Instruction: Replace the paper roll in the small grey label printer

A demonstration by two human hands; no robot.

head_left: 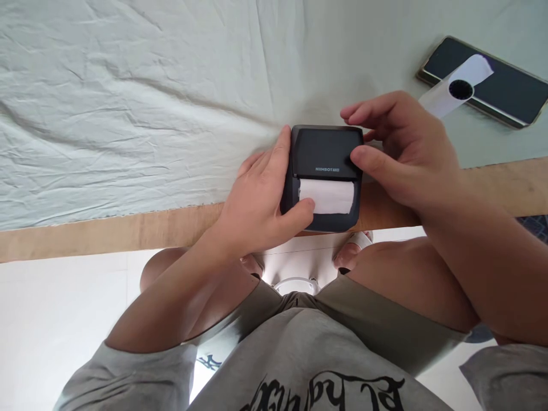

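Steadying appears to be the step in hand in the head view: the left hand (268, 200) is clamped along the left side of a black, rounded-square plastic printer (327, 151), its thumb on the white paper strip (334, 198) across the near half. The right hand (396, 145) has 1 thumb on the right edge of the dark lid; whether its fingers grip, I cannot tell. The 2 hands are apart, the printer between them, at the bare brown wooden table edge (111, 231).

Any move here calls for a firm left hold, since the near side has little margin. Open pale-green cloth (141, 103) gives room left and far; far right, a white paper roll (443, 96) lies over a black rectangular phone (514, 85).
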